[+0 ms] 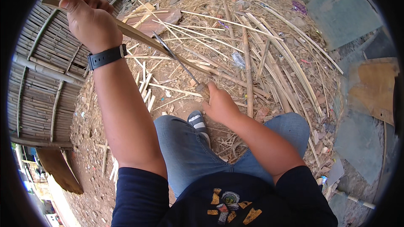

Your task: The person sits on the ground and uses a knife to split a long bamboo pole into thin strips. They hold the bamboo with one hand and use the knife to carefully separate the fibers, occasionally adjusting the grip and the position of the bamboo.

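My left hand [93, 22], raised at the upper left, is closed round one end of a long split bamboo strip [139, 36]. The strip slants down to the right, and its far end reaches towards the litter on the ground. My right hand [221, 104], above my knees, grips the short wooden handle of a knife [184, 68]. Its long, narrow blade points up and to the left and crosses the strip near the strip's middle. Whether the edge has cut into the bamboo I cannot tell.
Bamboo strips [290, 88] and poles [246, 67] litter the ground ahead. A brown board [158, 23] lies beyond the strip. On the left stands a bamboo slat wall [46, 88]; grey sheets [345, 10] lean at the right. My sandalled foot [197, 121] is below the knife.
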`<state>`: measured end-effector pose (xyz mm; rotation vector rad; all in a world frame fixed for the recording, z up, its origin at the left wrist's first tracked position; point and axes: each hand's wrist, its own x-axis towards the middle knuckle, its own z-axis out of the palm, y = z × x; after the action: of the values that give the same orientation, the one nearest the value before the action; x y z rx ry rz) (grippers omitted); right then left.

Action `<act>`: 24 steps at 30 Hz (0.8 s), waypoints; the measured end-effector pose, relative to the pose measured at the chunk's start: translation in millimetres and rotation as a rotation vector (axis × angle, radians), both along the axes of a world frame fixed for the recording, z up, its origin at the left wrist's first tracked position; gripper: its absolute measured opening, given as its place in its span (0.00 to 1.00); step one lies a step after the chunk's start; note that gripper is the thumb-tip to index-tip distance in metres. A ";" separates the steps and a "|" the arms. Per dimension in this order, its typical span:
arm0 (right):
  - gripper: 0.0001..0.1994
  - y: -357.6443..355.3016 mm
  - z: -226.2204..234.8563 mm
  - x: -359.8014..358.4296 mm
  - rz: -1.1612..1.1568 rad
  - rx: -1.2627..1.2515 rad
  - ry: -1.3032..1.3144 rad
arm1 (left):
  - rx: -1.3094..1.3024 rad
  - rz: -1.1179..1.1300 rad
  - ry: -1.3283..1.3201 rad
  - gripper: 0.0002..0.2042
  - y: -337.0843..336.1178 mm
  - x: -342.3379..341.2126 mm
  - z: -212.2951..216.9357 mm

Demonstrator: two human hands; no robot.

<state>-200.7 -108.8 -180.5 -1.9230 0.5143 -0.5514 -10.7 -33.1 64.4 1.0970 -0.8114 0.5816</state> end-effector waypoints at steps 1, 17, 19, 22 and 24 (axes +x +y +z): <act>0.24 0.8 -0.6 1.2 0.117 -0.033 0.234 | -0.014 0.018 0.021 0.36 2.8 2.6 -0.9; 0.17 -13.8 40.5 -8.9 -0.298 0.115 -0.474 | 0.024 -0.009 0.001 0.33 4.6 -7.8 -6.0; 0.18 -9.2 4.5 1.7 -0.056 -0.060 0.026 | 0.046 -0.050 -0.027 0.33 -4.5 -15.7 -1.6; 0.20 -18.2 11.4 6.0 0.136 -0.079 0.268 | -0.001 0.064 0.024 0.33 6.3 -10.3 -3.5; 0.21 -24.3 15.2 4.1 0.152 -0.044 0.244 | 0.004 0.049 0.023 0.34 9.0 -8.6 -4.3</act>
<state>-196.7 -133.1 -165.3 -2.0640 0.5083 -0.2332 -19.3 -24.1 60.0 1.1274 -0.7680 0.6080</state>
